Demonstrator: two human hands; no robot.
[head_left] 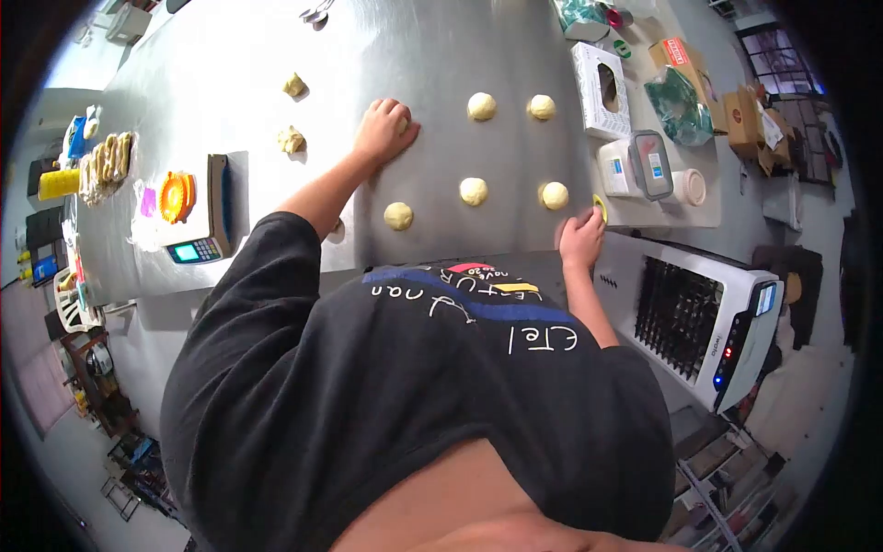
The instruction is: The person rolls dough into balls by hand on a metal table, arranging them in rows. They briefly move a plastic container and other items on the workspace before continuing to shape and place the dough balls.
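Note:
My left hand [384, 133] is cupped on the steel table [432, 55], its fingers curled around a piece of dough that shows at its right side. My right hand [582, 239] is at the table's front edge, its fingers closed on a small yellow-green object [600, 207], mostly hidden. Close to it lies a round dough ball [555, 195]. Other smooth balls rest between and beyond the hands, among them one [474, 191] in the middle and one [398, 216] nearer my body. Two rough dough pieces [291, 140] [294, 86] lie left of my left hand.
On the left are a scale [195, 250], an orange ring-shaped item [175, 198] and a bag of long pieces [106, 167]. A white box [601, 90], plastic containers [651, 166] and green bags line the right. An air cooler [704, 317] stands at the front right.

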